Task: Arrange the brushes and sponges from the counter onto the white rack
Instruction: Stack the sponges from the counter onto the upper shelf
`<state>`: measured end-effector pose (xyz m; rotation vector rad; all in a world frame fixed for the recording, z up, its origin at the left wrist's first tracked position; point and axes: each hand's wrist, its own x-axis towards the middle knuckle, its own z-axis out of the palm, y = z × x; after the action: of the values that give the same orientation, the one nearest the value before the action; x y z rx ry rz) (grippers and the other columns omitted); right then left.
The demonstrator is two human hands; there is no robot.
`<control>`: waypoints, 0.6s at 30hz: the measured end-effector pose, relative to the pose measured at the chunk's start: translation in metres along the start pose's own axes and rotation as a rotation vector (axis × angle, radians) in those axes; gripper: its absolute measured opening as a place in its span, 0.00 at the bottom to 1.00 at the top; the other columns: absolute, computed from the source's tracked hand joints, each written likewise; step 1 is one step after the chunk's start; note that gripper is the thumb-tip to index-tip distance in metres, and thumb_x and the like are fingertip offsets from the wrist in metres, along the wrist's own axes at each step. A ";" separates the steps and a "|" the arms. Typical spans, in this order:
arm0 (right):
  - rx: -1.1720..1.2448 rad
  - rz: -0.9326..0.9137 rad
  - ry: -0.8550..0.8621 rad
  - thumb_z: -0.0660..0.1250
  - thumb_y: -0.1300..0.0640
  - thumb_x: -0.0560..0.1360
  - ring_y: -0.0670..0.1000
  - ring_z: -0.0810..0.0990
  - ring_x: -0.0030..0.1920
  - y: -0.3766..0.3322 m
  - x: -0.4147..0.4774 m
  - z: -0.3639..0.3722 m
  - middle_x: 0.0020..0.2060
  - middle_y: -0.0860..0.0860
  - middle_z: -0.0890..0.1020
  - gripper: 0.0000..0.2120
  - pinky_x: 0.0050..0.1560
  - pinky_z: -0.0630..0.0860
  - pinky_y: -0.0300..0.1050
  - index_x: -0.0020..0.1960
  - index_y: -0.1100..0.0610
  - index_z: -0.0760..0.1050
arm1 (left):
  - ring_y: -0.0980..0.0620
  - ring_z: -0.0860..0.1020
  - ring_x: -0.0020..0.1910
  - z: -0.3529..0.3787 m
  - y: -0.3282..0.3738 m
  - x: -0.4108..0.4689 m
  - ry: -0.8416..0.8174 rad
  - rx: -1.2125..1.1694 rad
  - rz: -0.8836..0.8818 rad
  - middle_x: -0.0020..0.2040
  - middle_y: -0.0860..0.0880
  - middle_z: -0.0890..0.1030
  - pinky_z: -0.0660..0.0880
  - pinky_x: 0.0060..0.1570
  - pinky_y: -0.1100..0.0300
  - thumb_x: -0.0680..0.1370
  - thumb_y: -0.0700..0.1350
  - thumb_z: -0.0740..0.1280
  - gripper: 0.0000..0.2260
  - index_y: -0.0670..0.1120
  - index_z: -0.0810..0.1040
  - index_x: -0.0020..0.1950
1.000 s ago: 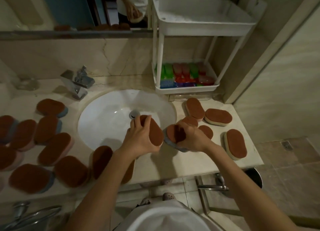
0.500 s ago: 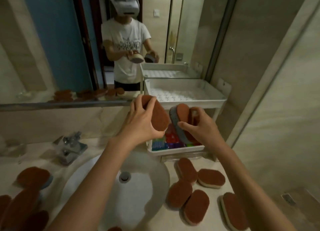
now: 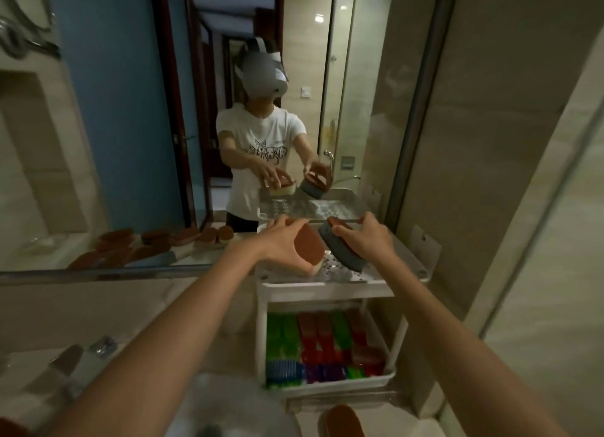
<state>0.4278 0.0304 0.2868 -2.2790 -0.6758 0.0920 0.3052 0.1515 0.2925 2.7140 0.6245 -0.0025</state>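
Observation:
My left hand (image 3: 281, 240) grips a brown-topped sponge with a pale base (image 3: 310, 247), held on edge over the left part of the white rack's top tray (image 3: 340, 274). My right hand (image 3: 366, 237) holds a second brown sponge with a grey base (image 3: 343, 250), tilted, its lower end close to the perforated tray floor. The rack's bottom tray (image 3: 330, 387) is packed with green, red, blue and purple brushes (image 3: 323, 338). Another brown sponge (image 3: 343, 420) lies on the counter below the rack.
A wide mirror (image 3: 130, 125) fills the wall behind the counter and reflects a person and more sponges. The faucet (image 3: 65, 368) stands at lower left, the white basin (image 3: 235, 407) at the bottom centre. A tiled wall (image 3: 490, 175) closes in right of the rack.
Both hands rose from above the sink up to the rack's top tray, each carrying its sponge. The view tilted upward with them.

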 end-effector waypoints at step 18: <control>-0.183 -0.339 -0.421 0.72 0.60 0.70 0.54 0.75 0.60 0.021 0.024 0.013 0.62 0.55 0.76 0.24 0.57 0.72 0.44 0.65 0.56 0.72 | 0.46 0.52 0.77 0.037 -0.027 0.017 0.068 0.128 -0.057 0.78 0.46 0.52 0.52 0.75 0.51 0.79 0.50 0.58 0.27 0.50 0.54 0.77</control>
<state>0.4542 0.0384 0.2664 -2.3002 -1.3278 0.3669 0.3118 0.1688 0.2474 2.8279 0.7453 0.0362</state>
